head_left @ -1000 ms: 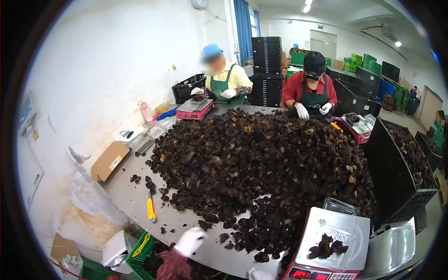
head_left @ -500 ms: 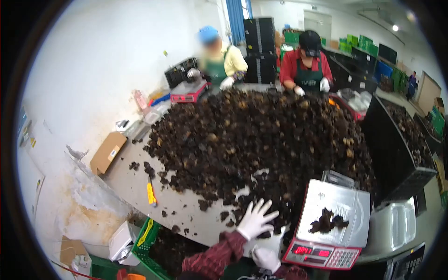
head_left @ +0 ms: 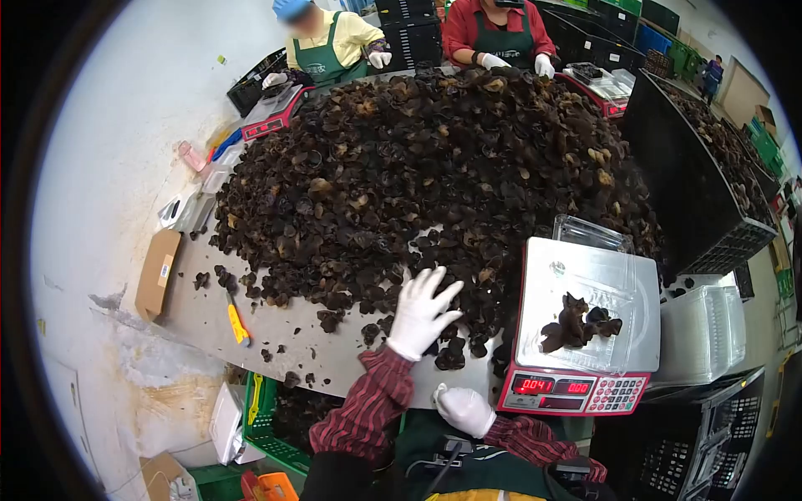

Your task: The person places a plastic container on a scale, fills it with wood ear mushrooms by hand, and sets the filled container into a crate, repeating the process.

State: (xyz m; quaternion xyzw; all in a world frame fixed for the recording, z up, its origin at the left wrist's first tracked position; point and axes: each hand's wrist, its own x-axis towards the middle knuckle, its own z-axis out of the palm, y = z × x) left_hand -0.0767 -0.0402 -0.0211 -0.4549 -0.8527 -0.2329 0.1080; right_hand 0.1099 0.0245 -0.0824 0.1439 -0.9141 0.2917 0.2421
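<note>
My left hand (head_left: 423, 313), in a white glove, reaches over the near edge of a heap of dark wood ear mushrooms (head_left: 401, 167). Its fingers are spread and it holds nothing. Closer to my body, my right hand (head_left: 464, 409), also gloved, is curled into a fist by the table edge; whether something is inside is hidden. To its right stands a red digital scale (head_left: 576, 388) reading 0.041. On the scale's steel plate a clear plastic tray (head_left: 618, 334) carries a few wood ear pieces (head_left: 576, 324). Loose pieces (head_left: 451, 354) lie beside my left hand.
A yellow utility knife (head_left: 237, 324) and a cardboard piece (head_left: 159, 274) lie on the left. Below the table edge is a green crate (head_left: 280, 455). Stacked clear trays (head_left: 702, 330) and a black crate (head_left: 685, 192) stand right. Two co-workers with gloved hands work across the heap.
The camera has tilted down, so the scene sits higher in view. My left hand has shifted slightly left and stays spread. My right fist has drawn a little toward my body.
</note>
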